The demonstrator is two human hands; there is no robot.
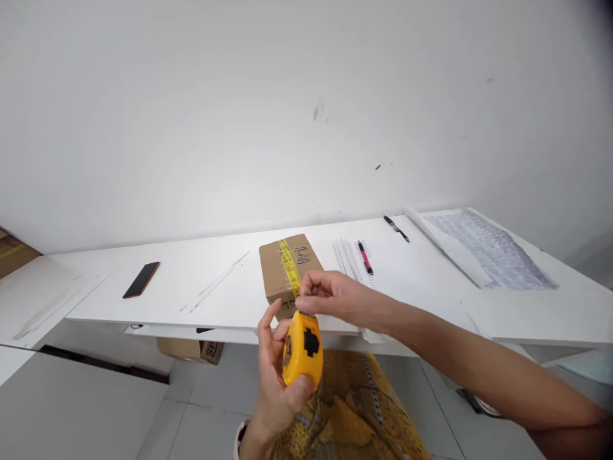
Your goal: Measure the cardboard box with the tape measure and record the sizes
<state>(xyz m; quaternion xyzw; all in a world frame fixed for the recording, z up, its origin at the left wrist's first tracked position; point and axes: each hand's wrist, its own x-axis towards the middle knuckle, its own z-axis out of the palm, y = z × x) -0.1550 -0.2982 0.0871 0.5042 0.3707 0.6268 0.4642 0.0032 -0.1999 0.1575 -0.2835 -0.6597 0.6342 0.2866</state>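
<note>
A yellow tape measure [304, 348] with a black patch on its side rests in my left hand [279, 377], the thumb pressed on its lower end and some fingers raised. My right hand [330, 294] reaches in from the right, thumb and forefinger pinched at the top of the tape measure, where the blade's end sits. The fingertips largely hide that end. Just beyond both hands, a small brown cardboard box [271, 271] stands on the white desk [205, 262], with yellow printed tape across its top and dark handwriting beside the tape.
To the right lie a notebook [347, 255], a red and black pen [365, 257], a black pen [396, 229] and a written sheet [493, 255]. A phone [141, 280] lies on the left. Beneath the desk is another cardboard box [184, 348]. A wall [239, 115] rises behind.
</note>
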